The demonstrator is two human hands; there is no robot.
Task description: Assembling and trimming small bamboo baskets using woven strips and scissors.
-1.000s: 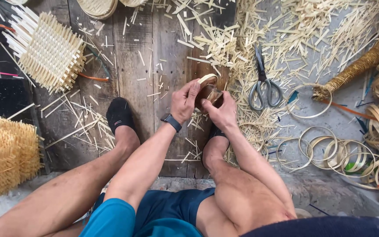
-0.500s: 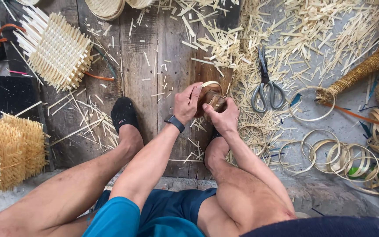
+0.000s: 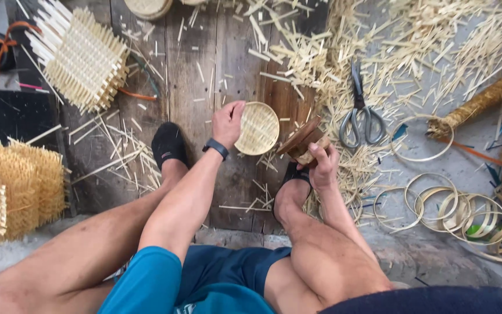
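Left hand [image 3: 229, 122] is gripping the rim of a small round woven bamboo dish [image 3: 257, 128], fingers curled over its left edge, holding it tilted above the wooden boards [image 3: 204, 75] with the inside facing up and nothing lying in it. Right hand [image 3: 322, 166] is closing its fingers around a brown wooden block [image 3: 301, 141], just beside the dish's right edge; can't tell if block and dish are touching. Scissors [image 3: 360, 113] are lying in the bamboo offcuts [image 3: 413, 40] to the right, bamboo hoops [image 3: 454, 206] are sitting loose on the floor further right, and square woven panels [image 3: 85, 58] are stacking up at upper left.
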